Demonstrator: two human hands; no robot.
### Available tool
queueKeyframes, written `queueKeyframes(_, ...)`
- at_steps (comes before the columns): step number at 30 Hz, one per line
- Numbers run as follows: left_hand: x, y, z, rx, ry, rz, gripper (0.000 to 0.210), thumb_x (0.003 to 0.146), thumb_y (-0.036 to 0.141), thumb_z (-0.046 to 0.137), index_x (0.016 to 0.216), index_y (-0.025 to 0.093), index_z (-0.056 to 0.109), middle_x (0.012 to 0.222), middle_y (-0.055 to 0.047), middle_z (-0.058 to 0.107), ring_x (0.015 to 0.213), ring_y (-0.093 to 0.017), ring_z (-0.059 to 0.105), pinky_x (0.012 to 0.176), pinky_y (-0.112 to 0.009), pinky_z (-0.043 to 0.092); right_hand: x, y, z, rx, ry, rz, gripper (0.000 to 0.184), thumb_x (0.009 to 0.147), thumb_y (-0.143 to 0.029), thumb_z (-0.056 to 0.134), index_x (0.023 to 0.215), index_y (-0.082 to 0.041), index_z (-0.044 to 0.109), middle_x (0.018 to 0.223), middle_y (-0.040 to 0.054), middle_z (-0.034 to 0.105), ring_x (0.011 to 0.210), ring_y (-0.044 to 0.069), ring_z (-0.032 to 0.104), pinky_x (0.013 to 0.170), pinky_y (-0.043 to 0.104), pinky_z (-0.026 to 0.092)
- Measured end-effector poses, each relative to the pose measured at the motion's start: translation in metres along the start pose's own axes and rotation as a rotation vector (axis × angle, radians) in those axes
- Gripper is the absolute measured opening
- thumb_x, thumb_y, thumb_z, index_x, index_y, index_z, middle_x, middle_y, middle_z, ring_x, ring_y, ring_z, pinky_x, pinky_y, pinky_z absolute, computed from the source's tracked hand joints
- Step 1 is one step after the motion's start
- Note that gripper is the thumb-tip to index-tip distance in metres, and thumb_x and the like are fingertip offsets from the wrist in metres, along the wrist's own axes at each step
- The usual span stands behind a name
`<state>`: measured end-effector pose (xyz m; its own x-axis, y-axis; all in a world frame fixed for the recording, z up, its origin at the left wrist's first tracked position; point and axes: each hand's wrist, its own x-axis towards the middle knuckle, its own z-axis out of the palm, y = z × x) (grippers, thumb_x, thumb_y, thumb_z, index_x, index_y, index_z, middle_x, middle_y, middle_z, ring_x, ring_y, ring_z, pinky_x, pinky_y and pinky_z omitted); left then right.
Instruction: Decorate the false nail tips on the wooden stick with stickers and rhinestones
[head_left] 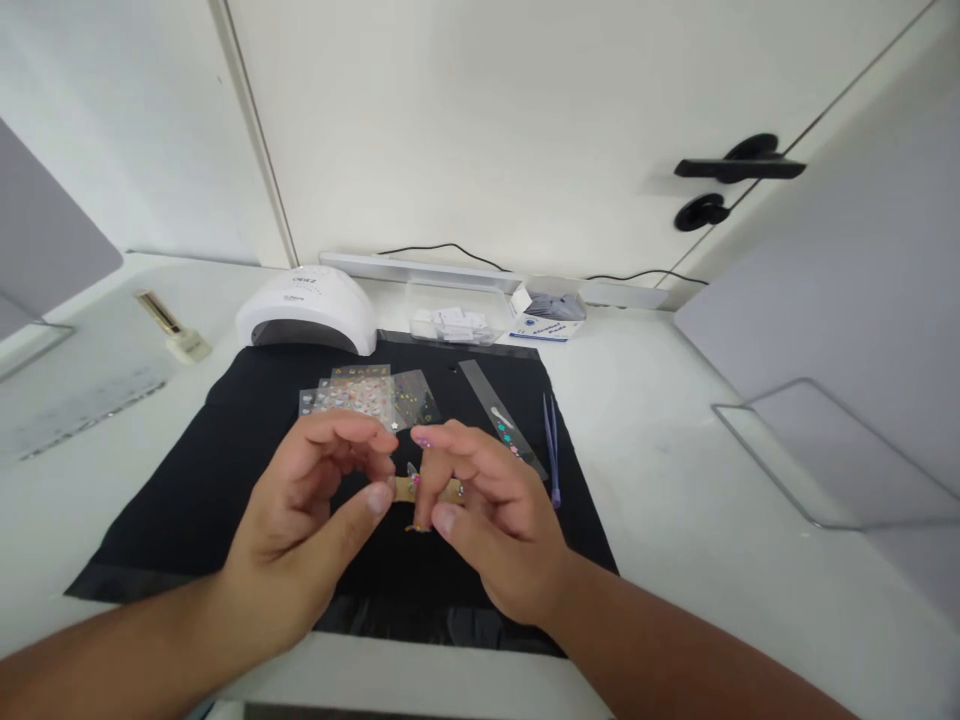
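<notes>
My left hand (315, 510) hovers over the black mat (187, 470), fingers curved and thumb apart from the index finger. Facing it, my right hand (495, 510) has bent, parted fingers, with its thumb close to a finger that points down. Small purple decoration shows at the right index fingertip. Between the hands lies a tan strip (406, 489), partly hidden by the right fingers. On it stands a small clear piece with pink decoration (415, 480). A small yellow-decorated piece (418, 528) sits by the downward fingertip; whether it is touched I cannot tell.
Sticker sheets (360, 395) overlap beyond my hands. A clear strip with flower decorations (504, 420) and purple tweezers (552, 450) lie right. Behind stand a white nail lamp (307, 300), a clear tray (456, 318) and an alcohol pad box (547, 315). A bottle (187, 345) lies left.
</notes>
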<state>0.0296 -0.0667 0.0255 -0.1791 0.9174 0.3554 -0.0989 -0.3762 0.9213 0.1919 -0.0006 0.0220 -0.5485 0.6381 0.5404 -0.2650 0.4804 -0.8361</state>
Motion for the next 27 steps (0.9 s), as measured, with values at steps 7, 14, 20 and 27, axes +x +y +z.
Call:
queueKeyframes(7, 0.007, 0.001, 0.004, -0.065, 0.122, 0.01, 0.036, 0.083, 0.005, 0.069, 0.109, 0.029, 0.058, 0.094, 0.004, 0.069, 0.086, -0.01, 0.065, 0.081, -0.021, 0.055, 0.003, -0.002, 0.002, -0.164, -0.123, -0.094, 0.063, 0.081, -0.008, 0.05, 0.141, -0.029, 0.051, 0.073, -0.0024, 0.065, 0.071, 0.016, 0.058, 0.075, 0.039, 0.049)
queueKeyframes(14, 0.011, 0.004, 0.004, -0.193, 0.138, -0.111, 0.032, 0.082, 0.007, 0.07, 0.104, 0.026, 0.056, 0.082, 0.006, 0.069, 0.072, -0.008, 0.065, 0.07, -0.019, 0.055, 0.006, -0.004, 0.003, -0.44, -0.144, -0.18, 0.077, 0.076, -0.006, 0.05, 0.148, -0.031, 0.04, 0.074, -0.0031, 0.066, 0.071, 0.019, 0.055, 0.073, 0.04, 0.046)
queueKeyframes(20, 0.013, 0.005, 0.005, -0.265, 0.098, -0.104, 0.029, 0.083, 0.005, 0.066, 0.1, 0.024, 0.054, 0.077, 0.006, 0.068, 0.066, -0.008, 0.065, 0.069, -0.02, 0.056, 0.005, -0.003, 0.001, -0.611, -0.14, -0.251, 0.079, 0.077, -0.009, 0.051, 0.151, -0.031, 0.035, 0.076, -0.0015, 0.067, 0.073, 0.021, 0.052, 0.071, 0.042, 0.042)
queueKeyframes(27, 0.014, 0.006, 0.007, -0.268, 0.106, -0.144, 0.029, 0.082, 0.006, 0.065, 0.102, 0.024, 0.053, 0.077, 0.005, 0.067, 0.066, -0.009, 0.063, 0.068, -0.022, 0.056, 0.005, -0.003, 0.0, -0.689, -0.137, -0.275, 0.079, 0.078, -0.011, 0.051, 0.153, -0.03, 0.033, 0.078, 0.0005, 0.066, 0.074, 0.023, 0.05, 0.071, 0.042, 0.04)
